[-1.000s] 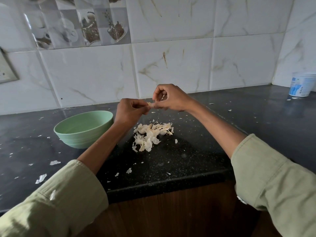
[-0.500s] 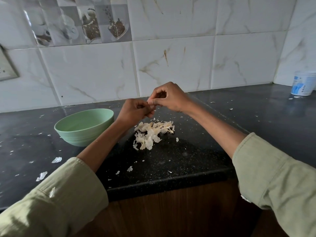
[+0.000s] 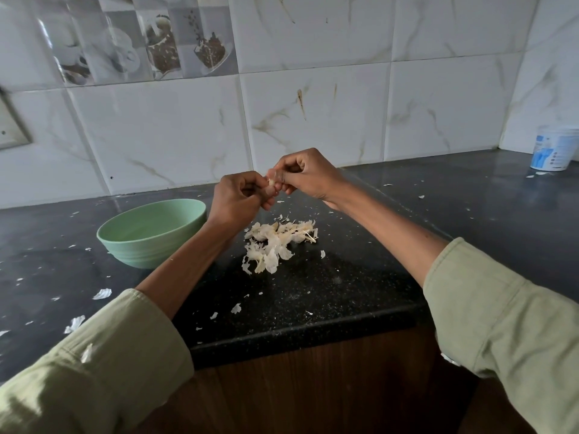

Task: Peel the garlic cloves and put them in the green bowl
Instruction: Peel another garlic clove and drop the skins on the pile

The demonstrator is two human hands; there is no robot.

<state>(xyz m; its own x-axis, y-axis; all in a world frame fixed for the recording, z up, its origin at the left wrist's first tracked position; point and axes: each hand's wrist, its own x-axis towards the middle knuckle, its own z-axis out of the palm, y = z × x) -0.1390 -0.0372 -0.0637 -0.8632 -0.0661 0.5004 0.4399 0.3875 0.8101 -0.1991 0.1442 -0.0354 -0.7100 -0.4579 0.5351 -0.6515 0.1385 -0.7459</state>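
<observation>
Above the middle of the worktop, the left hand and right hand meet with curled fingers, both pinching one small pale clove between their fingertips. The bowl sits to the left, near the back edge. A heap of skins lies just below the hands.
</observation>
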